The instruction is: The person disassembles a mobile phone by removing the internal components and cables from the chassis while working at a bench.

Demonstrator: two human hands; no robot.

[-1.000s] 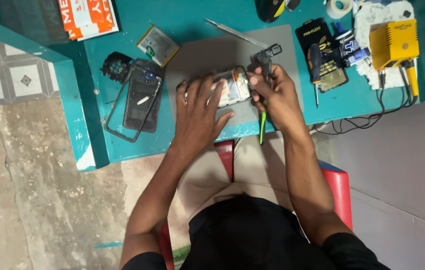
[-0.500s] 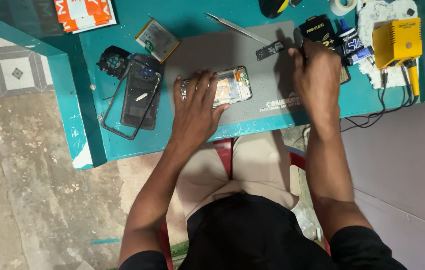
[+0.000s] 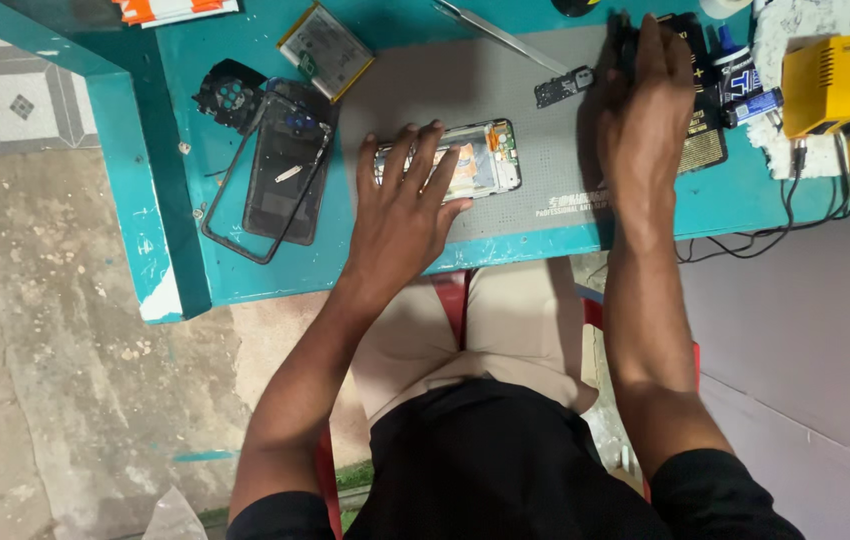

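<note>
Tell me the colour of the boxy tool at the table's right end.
Yellow: the boxy tool shows in the head view.

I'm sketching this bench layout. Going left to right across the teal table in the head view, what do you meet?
Black phone back cover → left hand on the opened phone → small black circuit board → right hand → yellow tool box.

Opened phone chassis (image 3: 465,158) partly covered by spread left hand (image 3: 400,215); right hand (image 3: 645,120) conceals black item beneath; orange-white box (image 3: 175,10), white tape roll (image 3: 725,6) cropped at top edge.
</note>
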